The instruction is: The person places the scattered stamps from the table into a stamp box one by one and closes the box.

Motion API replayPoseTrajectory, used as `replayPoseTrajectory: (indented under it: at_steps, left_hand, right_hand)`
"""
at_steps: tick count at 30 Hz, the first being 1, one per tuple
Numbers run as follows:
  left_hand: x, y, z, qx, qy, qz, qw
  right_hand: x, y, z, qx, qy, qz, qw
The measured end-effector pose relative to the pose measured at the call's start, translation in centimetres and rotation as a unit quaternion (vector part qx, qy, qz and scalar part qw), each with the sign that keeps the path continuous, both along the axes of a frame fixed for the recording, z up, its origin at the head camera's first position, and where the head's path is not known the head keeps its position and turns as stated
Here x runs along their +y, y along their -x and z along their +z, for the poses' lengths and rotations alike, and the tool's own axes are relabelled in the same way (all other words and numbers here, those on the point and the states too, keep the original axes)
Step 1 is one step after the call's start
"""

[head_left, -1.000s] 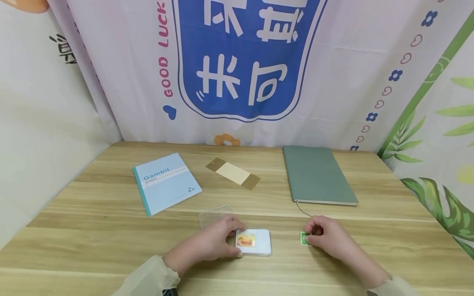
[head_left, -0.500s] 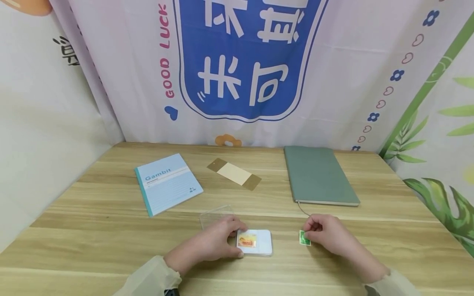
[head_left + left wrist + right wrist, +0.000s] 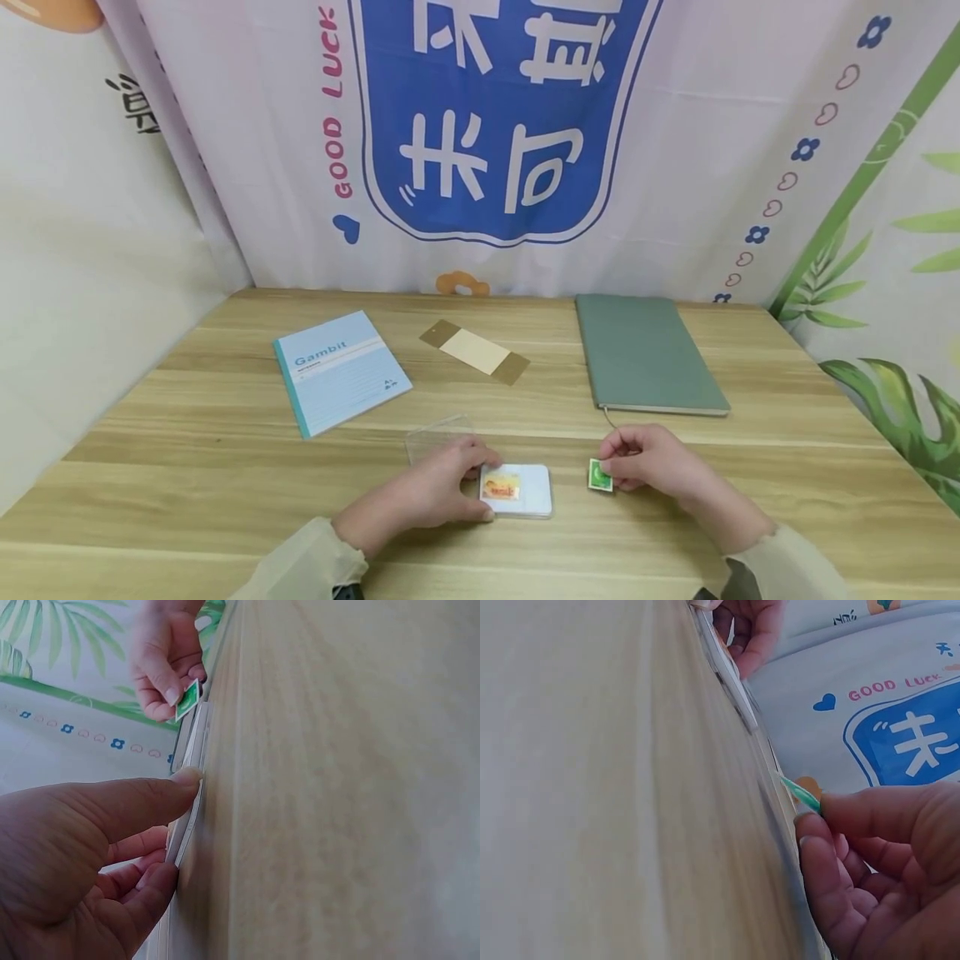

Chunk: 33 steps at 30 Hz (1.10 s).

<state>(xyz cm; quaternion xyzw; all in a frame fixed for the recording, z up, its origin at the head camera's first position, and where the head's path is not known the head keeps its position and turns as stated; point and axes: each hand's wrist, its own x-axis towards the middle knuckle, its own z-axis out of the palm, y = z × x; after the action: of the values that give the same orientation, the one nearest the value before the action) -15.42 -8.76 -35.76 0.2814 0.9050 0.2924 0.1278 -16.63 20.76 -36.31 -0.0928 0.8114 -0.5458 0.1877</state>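
Observation:
My left hand (image 3: 442,490) holds a thin stack of white rounded cards (image 3: 536,492) by its left end, thumb on the near edge and fingers on the far edge. A small orange and yellow stamp (image 3: 501,487) lies on the top card. In the left wrist view, the stack (image 3: 196,746) appears edge-on between thumb and fingers. My right hand (image 3: 660,465) pinches a small green stamp with a white border (image 3: 599,476) between thumb and fingertips, to the right of the stack and apart from it. In the right wrist view, the green stamp (image 3: 801,793) looks slightly bowed.
A clear plastic lid (image 3: 435,433) lies behind my left hand, partly hidden. Farther back on the wooden table (image 3: 225,500) are a light blue notebook (image 3: 341,375), a brown and cream card strip (image 3: 474,351) and a grey-green notebook (image 3: 648,354) with a ribbon.
My right hand has lifted the green stamp and brought it left, nearer the white stack. More of the stamp shows now. The left hand and stack have stayed in place.

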Motion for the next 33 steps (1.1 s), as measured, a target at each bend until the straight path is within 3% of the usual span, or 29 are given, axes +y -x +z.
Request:
replayPoseTrajectory:
  at_steps: [20,33]
  left_hand:
    - [-0.1,0.0,-0.1,0.003,-0.009,-0.006,0.9999]
    - [-0.1,0.0,0.0,0.007,-0.012,-0.010,0.9999]
  right_hand:
    - [-3.5,0.1,-0.3,-0.003,0.046,0.032,0.9984]
    - [-5.5,-0.1,-0.7,0.004,0.033,0.040,0.9986]
